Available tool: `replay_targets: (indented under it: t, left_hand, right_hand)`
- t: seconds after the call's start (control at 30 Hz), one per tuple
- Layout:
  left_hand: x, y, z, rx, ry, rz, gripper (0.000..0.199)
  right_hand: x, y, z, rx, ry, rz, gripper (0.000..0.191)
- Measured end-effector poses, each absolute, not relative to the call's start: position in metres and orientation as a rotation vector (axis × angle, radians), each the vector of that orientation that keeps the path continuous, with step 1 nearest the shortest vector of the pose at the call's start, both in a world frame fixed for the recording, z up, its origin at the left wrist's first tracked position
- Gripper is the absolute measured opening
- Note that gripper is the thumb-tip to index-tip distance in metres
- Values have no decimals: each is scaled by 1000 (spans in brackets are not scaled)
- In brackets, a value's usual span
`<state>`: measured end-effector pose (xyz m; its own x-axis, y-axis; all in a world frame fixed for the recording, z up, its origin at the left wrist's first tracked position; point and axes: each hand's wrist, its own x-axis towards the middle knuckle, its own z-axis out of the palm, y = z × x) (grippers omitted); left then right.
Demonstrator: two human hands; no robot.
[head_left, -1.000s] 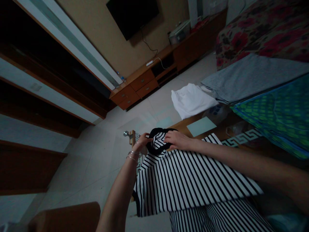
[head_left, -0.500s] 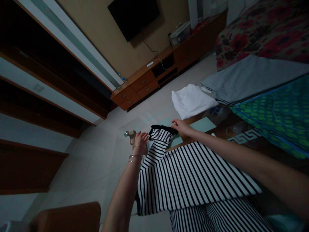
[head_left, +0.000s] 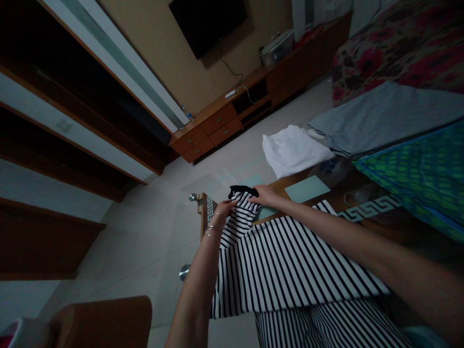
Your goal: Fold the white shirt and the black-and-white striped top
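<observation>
So: left hand [head_left: 225,209] closed, pinching black-trimmed end of striped garment [head_left: 286,261], raised above worktop [head_left: 277,192]. Garment body already spread flat; raised end not laid down. Right hand [head_left: 264,195] on same end, fingers extended, grip unclear. Further right, white cloth [head_left: 293,151], then folded grey cloth [head_left: 380,118] and green patterned cloth [head_left: 409,174] below floral bedspread [head_left: 377,58].

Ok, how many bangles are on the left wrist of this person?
3 visible: one bangle nearest the hand, two further down the left wrist. More may hide behind the wrist.
</observation>
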<state>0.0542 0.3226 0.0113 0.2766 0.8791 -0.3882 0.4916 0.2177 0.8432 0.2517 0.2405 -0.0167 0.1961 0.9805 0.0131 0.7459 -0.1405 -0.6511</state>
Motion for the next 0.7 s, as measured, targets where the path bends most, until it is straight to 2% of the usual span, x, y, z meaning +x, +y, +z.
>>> replay_targets:
  t: [0.17, 0.23, 0.4, 0.5, 0.6, 0.7]
  left_hand:
    - [70, 326, 11, 1399, 1276, 618, 78]
    - [71, 326, 11, 1433, 1107, 754, 85]
    - [71, 332, 2, 1418, 947, 804, 75]
    - [77, 338, -4, 1404, 991, 768, 82]
    - [87, 343, -4, 1455, 1040, 747, 90]
    - [98, 347, -4, 1530, 1160, 759, 66]
  right_hand:
    - [255, 240, -4, -2088, -1530, 650, 53]
    - [259, 237, 0, -2091, -1543, 717, 50]
    - [265, 235, 2, -1989, -1569, 840, 33]
    - [265, 238, 1, -1928, -1512, 777, 28]
    - [265, 242, -2, -1906, -1438, 744, 32]
    - [268, 244, -5, -1847, -1384, 794, 36]
